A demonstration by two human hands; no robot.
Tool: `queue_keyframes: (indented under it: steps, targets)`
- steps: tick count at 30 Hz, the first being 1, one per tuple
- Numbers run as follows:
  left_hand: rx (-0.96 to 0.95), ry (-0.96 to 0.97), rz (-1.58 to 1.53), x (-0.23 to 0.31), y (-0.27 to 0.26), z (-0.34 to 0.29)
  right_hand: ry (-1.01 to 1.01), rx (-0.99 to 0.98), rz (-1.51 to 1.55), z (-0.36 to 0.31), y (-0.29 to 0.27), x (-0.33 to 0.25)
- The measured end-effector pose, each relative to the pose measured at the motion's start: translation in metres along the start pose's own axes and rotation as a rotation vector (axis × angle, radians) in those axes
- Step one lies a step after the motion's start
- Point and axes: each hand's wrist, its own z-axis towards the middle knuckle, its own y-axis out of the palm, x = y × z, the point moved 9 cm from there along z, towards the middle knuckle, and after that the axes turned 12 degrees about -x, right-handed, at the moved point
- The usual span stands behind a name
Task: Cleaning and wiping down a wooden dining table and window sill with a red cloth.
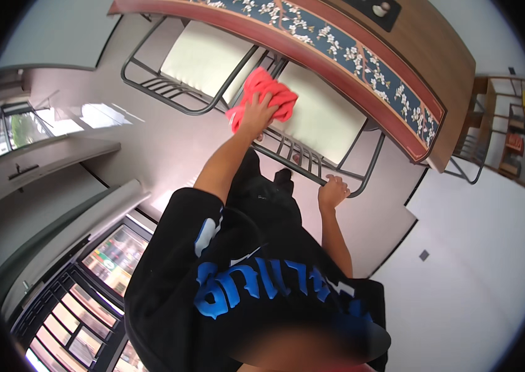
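My left hand (pixel 258 116) grips a crumpled coral-red cloth (pixel 282 98), its fingers pressed into the folds. That cloth bunches at the left end of a metal-framed chair (pixel 321 115) with a cream seat, hiding that part of the frame. Whether it touches the rail there I cannot tell. Around the right end of the same chair's dark top rail closes my right hand (pixel 334 191). Close by on the left stands a second chair (pixel 203 59) with a similar frame and cream seat.
A long wooden table (pixel 442 68) with a red-edged floral runner (pixel 361 56) spans the far side, chairs against it. A black tray (pixel 374 12) lies on top. Shelves (pixel 513 130) stand at right; at lower left are a white ledge (pixel 45 161) and a barred window (pixel 83 310).
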Motion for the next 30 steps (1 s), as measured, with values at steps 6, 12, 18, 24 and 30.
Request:
queue_keyframes:
  steps: [6,12,18,24,30]
  targets:
    - [0.140,0.049,0.046,-0.026,0.029,0.110,-0.019,0.030,-0.131,0.012,0.013,-0.007]
    - [-0.112,0.066,0.006,-0.008,0.028,0.146,-0.010,0.059,-0.007,-0.033,-0.002,-0.056]
    - [0.010,0.123,-0.021,0.011,0.022,0.036,0.102,0.159,0.173,-0.044,0.013,-0.071]
    - [-0.249,0.202,-0.047,0.008,0.005,-0.059,0.052,0.096,0.262,-0.025,0.021,-0.102]
    - [-0.316,0.457,-0.247,-0.009,-0.019,-0.113,0.010,0.330,0.183,-0.026,0.029,-0.107]
